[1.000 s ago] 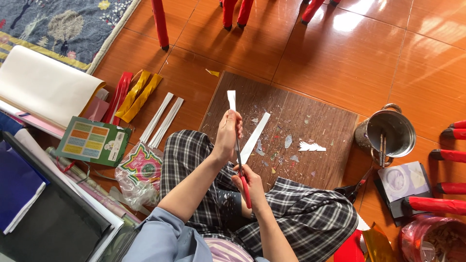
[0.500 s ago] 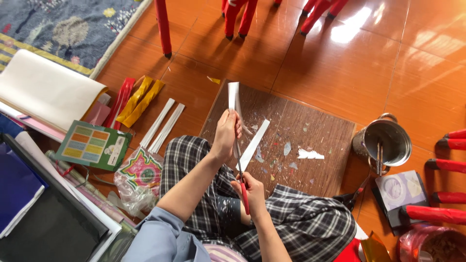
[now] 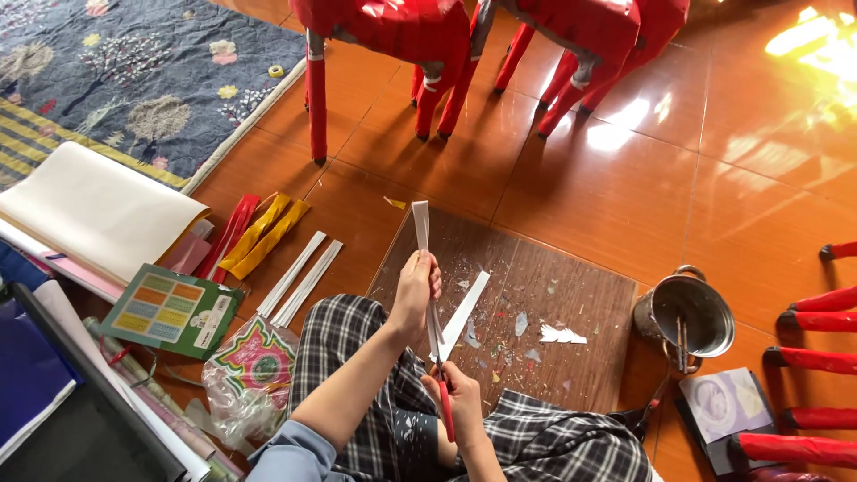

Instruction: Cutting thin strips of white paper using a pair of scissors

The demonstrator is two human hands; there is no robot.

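Left hand (image 3: 415,287) pinching white paper strip (image 3: 420,225) upright above brown cutting board (image 3: 522,312). Right hand (image 3: 464,403) closed round red-handled scissors (image 3: 440,370), blades at strip's lower part. Risk, judged: strip flexing between blades, cut wandering; fingers close to blade path, possible nick.

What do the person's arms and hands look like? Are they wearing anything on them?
Both hands, left and right, are bare: no gloves, and no rings or watch that I can see. The forearms are bare too. A light blue sleeve covers the left upper arm.
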